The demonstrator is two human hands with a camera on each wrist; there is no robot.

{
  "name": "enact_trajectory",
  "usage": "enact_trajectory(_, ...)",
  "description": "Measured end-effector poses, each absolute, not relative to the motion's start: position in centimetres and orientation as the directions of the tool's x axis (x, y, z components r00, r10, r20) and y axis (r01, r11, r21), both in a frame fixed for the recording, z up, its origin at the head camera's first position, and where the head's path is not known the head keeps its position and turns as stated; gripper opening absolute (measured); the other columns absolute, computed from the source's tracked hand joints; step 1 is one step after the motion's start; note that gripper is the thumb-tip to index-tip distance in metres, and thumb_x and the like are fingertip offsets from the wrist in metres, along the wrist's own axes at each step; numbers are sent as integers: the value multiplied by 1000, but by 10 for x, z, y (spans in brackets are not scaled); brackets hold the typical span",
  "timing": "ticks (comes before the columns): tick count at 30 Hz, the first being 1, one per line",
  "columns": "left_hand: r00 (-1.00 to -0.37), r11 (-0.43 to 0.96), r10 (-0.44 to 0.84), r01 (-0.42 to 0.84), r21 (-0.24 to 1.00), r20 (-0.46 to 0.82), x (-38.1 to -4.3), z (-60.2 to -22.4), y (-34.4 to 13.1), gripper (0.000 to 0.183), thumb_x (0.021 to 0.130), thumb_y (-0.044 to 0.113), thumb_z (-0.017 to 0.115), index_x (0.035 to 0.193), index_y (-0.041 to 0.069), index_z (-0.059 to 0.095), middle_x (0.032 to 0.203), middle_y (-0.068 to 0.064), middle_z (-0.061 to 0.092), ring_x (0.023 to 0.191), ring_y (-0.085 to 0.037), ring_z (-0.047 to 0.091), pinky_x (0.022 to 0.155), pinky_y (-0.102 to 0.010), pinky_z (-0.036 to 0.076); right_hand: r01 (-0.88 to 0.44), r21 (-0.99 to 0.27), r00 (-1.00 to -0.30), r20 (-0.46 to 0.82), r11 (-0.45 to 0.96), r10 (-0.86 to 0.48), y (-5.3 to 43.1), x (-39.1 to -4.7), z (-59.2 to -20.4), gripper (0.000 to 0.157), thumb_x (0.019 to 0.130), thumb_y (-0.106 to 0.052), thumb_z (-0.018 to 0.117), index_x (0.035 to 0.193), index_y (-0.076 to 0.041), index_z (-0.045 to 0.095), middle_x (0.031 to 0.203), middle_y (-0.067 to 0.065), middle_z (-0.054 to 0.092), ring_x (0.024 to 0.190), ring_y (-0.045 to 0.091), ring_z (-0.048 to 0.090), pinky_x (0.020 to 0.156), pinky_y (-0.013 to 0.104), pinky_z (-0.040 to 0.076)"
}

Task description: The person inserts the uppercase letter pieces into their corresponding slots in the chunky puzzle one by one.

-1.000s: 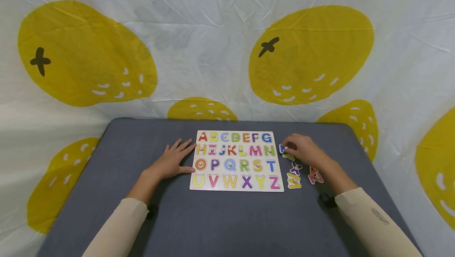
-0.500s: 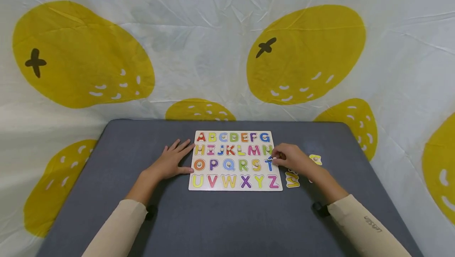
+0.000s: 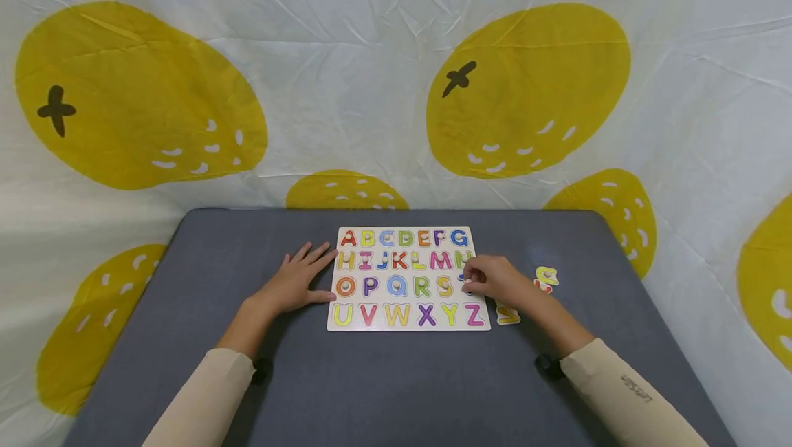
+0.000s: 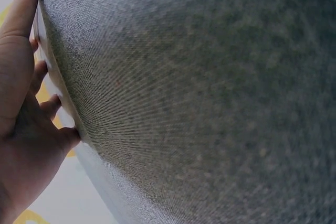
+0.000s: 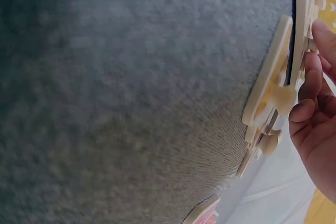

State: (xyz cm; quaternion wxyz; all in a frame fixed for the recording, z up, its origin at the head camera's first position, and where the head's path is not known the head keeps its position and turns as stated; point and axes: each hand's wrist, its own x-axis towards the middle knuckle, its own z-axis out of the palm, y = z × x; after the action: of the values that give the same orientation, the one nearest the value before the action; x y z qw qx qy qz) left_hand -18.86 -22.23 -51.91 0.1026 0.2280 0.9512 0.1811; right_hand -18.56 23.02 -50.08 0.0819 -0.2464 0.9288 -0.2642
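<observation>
A pale letter puzzle board point(image 3: 408, 328) lies flat on the table, with knobbed letter pieces in its upper rows and no knobs visible along the bottom row. At its left edge rests my left hand point(image 3: 295, 282), fingers spread, fingertips and thumb touching the rim. My right hand point(image 3: 495, 278) is over the right end of the third row. Its thumb and index finger pinch the wooden knob point(image 5: 313, 45) of the blue letter T piece point(image 3: 460, 280), mostly hidden under the fingers. Just right of the board lies a yellow letter W piece point(image 3: 509, 316), partly behind the hand.
A yellow letter piece point(image 3: 547, 275) and a red one point(image 3: 542, 287) lie farther right, partly covered by the right forearm. The grey table point(image 3: 396, 392) ends at a white curtain point(image 3: 346, 124) printed with yellow fruit.
My right hand picked up the blue letter T piece right of the board and carried it left to the third row's end. My left hand stays at the board's edge.
</observation>
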Motion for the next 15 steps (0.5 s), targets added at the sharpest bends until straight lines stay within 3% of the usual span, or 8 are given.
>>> enact_trajectory(11, -876, 835, 466, 390, 387, -122, -188, -516, -221, 96, 88, 54, 77, 165, 21, 30, 172, -11, 24, 158, -48, 13, 117, -78, 13, -410, -525, -859, -55, 746, -510, 234, -185, -498, 10, 91, -14, 80, 96, -12, 72, 78, -7, 59, 71, 7, 52, 65, 23, 45)
enact_trajectory(15, -876, 835, 467, 392, 387, -122, -188, -516, -222, 96, 88, 54, 77, 165, 20, 30, 172, -12, 24, 157, -49, 13, 117, -78, 13, -435, -488, -853, -45, 756, -520, 236, -185, -498, 9, 92, -14, 80, 99, -14, 75, 89, -4, 62, 79, 12, 54, 70, 26, 47)
